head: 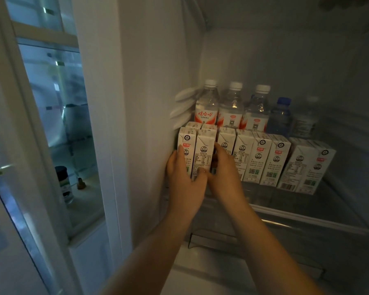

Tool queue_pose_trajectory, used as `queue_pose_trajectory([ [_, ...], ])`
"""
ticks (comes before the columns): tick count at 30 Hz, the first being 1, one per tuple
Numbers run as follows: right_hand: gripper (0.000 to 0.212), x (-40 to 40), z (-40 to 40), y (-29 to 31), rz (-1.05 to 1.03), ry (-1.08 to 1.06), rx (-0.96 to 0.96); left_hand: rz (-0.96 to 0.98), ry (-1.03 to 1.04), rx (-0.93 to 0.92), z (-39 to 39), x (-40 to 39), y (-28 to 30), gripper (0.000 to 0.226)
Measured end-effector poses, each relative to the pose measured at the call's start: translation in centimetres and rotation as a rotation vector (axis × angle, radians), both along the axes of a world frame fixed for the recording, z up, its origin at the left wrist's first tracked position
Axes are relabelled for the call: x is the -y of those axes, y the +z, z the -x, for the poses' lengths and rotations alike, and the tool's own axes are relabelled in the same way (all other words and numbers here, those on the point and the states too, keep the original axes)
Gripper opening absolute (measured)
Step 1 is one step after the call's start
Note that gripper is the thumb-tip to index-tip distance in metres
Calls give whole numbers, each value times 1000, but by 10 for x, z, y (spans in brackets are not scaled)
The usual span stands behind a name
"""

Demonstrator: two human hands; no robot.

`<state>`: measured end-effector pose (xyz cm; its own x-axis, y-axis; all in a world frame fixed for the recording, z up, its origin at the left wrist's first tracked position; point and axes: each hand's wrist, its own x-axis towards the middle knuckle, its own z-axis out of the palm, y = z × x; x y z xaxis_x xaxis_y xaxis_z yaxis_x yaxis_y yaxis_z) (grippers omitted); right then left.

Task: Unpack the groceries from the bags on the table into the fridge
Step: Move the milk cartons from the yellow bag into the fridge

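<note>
Inside the open fridge, a glass shelf (285, 201) carries a row of several white milk cartons (262, 158). At the row's left end, against the fridge's left wall, stand two cartons (202, 154) side by side. My left hand (183, 179) wraps them from the left, thumb across the front of the right one. My right hand (224, 173) presses on them from the right. Behind the cartons stand three clear water bottles with white caps and red labels (231, 109), then a blue-capped bottle (280, 116).
A fainter bottle (305, 122) stands at the back right of the shelf. Below the shelf is a lower fridge level (232, 241). Left of the fridge wall (153, 103), a glass-fronted cabinet (58, 116) holds a dark-lidded jar (64, 184).
</note>
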<state>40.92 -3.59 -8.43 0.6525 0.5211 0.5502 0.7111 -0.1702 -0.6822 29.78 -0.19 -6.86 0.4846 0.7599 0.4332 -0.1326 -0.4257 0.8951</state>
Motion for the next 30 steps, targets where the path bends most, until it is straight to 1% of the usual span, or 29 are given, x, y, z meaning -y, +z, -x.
queue_pose_trajectory([
  [6, 72, 0, 1, 0, -4, -20, 11, -4, -2, -20, -3, 2, 2, 73],
  [9, 68, 4, 7, 3, 0, -2, -17, 1, -17, -30, -3, 2, 3, 75],
  [11, 56, 9, 17, 9, -7, 12, -50, -9, -40, -49, -2, 3, 2, 76],
  [13, 39, 21, 30, 16, -23, 9, -21, -39, -66, -69, 0, 5, 1, 75],
  [14, 44, 28, 34, 17, -16, 10, -8, -56, -76, -69, 2, 7, 0, 76],
  [16, 62, 46, 42, 17, 21, 4, 4, -73, -92, -65, 10, 11, -1, 76],
  [19, 72, 74, 55, 19, 72, -73, 31, -154, -120, -8, 27, 14, -5, 74],
  [22, 69, 103, 73, 18, 115, -164, 80, -259, -193, -75, 49, 21, -9, 70],
  [26, 64, 143, 112, 6, 152, -279, 131, -497, -279, -179, 89, 34, -24, 68],
  [30, 64, 182, 168, -20, 248, -405, 94, -611, -418, -314, 130, 52, -53, 64],
])
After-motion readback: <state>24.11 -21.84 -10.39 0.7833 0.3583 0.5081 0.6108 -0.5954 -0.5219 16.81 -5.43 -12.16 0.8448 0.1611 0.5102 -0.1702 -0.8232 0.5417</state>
